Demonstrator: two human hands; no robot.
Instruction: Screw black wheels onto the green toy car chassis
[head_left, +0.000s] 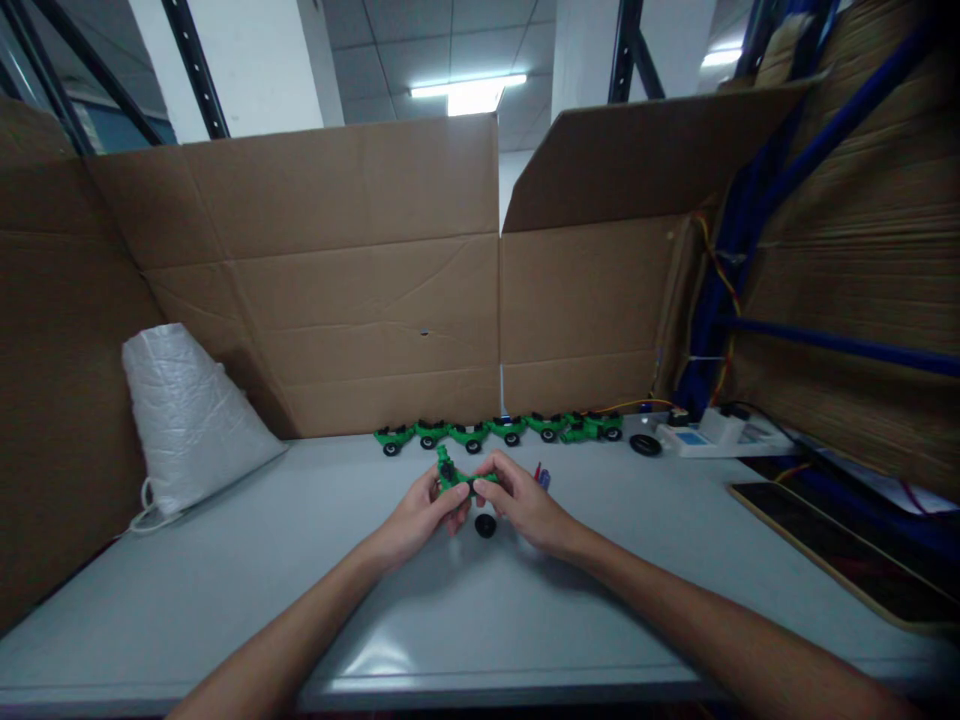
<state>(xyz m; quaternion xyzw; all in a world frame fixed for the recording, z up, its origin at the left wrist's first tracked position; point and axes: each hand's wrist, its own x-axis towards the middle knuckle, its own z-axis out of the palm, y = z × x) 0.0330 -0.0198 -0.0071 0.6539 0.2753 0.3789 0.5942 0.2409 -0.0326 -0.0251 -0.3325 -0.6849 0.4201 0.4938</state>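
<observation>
Left hand and right hand clamp a green toy.
A black wheel shows below it, similar toys behind.

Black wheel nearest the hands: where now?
In the head view, the black wheel shows near the middle of the table, just below the green toy held between the left hand and right hand.

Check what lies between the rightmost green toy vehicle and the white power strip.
In the head view, a round black piece lies there, an orange-yellow wire running behind.
</observation>
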